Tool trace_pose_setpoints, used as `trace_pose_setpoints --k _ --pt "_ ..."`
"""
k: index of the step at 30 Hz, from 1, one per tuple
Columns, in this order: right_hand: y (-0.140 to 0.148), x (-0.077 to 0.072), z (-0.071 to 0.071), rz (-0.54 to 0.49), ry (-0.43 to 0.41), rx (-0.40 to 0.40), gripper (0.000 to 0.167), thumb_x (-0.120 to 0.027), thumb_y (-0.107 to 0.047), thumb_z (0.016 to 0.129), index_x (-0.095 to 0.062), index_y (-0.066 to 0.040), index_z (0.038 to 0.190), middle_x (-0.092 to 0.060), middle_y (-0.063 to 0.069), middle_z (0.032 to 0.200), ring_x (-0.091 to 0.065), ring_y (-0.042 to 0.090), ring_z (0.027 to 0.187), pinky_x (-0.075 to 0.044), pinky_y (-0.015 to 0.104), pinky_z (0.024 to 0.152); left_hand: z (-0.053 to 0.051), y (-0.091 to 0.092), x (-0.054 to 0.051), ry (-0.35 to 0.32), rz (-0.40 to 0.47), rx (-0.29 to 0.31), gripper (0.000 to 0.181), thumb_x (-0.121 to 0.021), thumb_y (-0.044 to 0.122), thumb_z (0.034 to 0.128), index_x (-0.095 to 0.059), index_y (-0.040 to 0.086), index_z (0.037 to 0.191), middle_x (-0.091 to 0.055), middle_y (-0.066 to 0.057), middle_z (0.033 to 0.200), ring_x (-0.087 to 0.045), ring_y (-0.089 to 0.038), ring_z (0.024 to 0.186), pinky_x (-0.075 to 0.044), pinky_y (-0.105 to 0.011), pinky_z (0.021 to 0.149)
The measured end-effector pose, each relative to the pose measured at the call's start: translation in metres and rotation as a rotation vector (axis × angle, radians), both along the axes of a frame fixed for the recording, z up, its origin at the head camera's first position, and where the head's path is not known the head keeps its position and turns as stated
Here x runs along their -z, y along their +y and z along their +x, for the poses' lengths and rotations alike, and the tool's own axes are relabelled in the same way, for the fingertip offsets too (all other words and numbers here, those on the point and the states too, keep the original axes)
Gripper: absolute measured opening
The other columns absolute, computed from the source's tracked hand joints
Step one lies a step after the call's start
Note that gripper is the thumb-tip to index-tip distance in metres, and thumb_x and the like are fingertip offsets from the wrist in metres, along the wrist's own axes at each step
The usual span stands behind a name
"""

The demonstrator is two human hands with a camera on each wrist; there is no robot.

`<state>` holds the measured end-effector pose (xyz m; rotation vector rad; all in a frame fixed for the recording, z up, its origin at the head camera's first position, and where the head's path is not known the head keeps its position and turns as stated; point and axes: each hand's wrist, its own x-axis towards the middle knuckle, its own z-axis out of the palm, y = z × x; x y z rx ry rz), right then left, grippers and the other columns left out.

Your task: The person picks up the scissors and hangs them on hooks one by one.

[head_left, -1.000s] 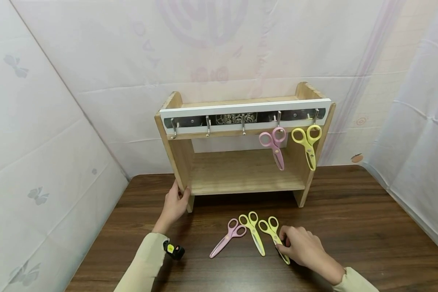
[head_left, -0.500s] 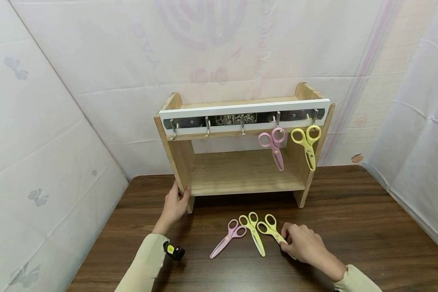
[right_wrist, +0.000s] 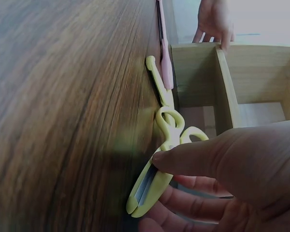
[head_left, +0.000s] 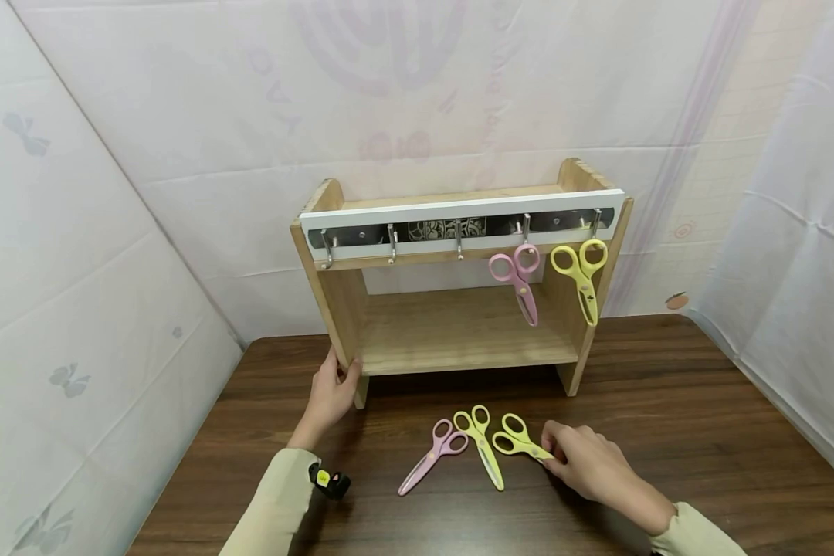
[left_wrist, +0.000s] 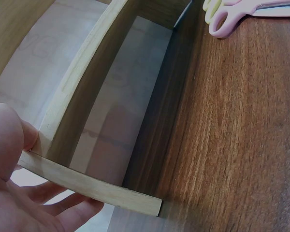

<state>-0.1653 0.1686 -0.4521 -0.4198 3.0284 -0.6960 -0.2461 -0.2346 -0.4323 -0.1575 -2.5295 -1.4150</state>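
My left hand (head_left: 330, 395) grips the lower left side panel of a wooden shelf (head_left: 466, 324); in the left wrist view the thumb is on one side of the panel and the fingers on the other. At the right, my right hand (head_left: 589, 462) pinches yellow scissors (head_left: 517, 440) by the blades, handles pointing toward the shelf. The right wrist view shows the thumb lying across the blades (right_wrist: 150, 188). Beside them on the table lie a second pair of yellow scissors (head_left: 483, 448) and a pair of pink scissors (head_left: 431, 459).
A white hook rail (head_left: 459, 212) runs along the shelf's front. Hanging pink scissors (head_left: 521, 282) and hanging yellow scissors (head_left: 584, 282) are on its two right-hand hooks. The dark wood table (head_left: 667, 417) reaches back to a white patterned curtain (head_left: 181, 154).
My right hand has shifted slightly right, swinging the yellow scissors' blades rightward so they lie more sideways. My left hand stays on the shelf panel.
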Motion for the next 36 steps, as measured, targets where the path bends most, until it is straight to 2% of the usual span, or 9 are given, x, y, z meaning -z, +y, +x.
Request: trace_pose_setpoints --k 6,15,28,36 --pt "0.004 -0.001 0.0 0.033 0.002 0.003 0.031 -0.085 -0.015 0.085 -0.055 -0.025 0.084 -0.052 -0.016 0.069 -0.048 0.01 0.059 -0.039 0.034 0.048 -0.002 -0.001 0.002 0.012 -0.001 -0.001 0.05 -0.05 0.018 0.1092 -0.035 0.006 0.156 -0.055 -0.031 0.137 -0.063 -0.046 0.117 -0.061 -0.054 0.08" --pt "0.007 0.0 0.0 0.035 -0.006 -0.002 0.031 -0.085 -0.015 0.085 -0.056 -0.025 0.085 -0.053 -0.016 0.069 -0.049 0.01 0.059 -0.039 0.033 0.048 0.0 0.0 0.001 -0.01 0.01 0.004 0.053 -0.048 0.02 0.1097 -0.032 0.009 0.159 -0.053 -0.03 0.141 -0.06 -0.047 0.122 -0.06 -0.056 0.083" --pt "0.009 0.001 -0.001 0.037 0.021 -0.014 0.03 -0.085 -0.016 0.085 -0.056 -0.026 0.084 -0.05 -0.017 0.068 -0.046 0.008 0.057 -0.038 0.032 0.047 0.001 -0.001 0.001 0.005 0.013 0.01 0.051 -0.048 0.018 0.1099 -0.033 0.006 0.157 -0.052 -0.031 0.141 -0.059 -0.048 0.122 -0.06 -0.055 0.084" --pt "0.013 0.0 -0.001 0.055 0.076 -0.058 0.032 -0.086 -0.016 0.083 -0.056 -0.027 0.083 -0.05 -0.021 0.068 -0.045 0.003 0.056 -0.038 0.03 0.046 0.001 0.0 0.001 0.0 0.009 0.011 0.052 -0.048 0.018 0.1099 -0.032 0.006 0.158 -0.053 -0.032 0.141 -0.06 -0.047 0.122 -0.06 -0.056 0.084"
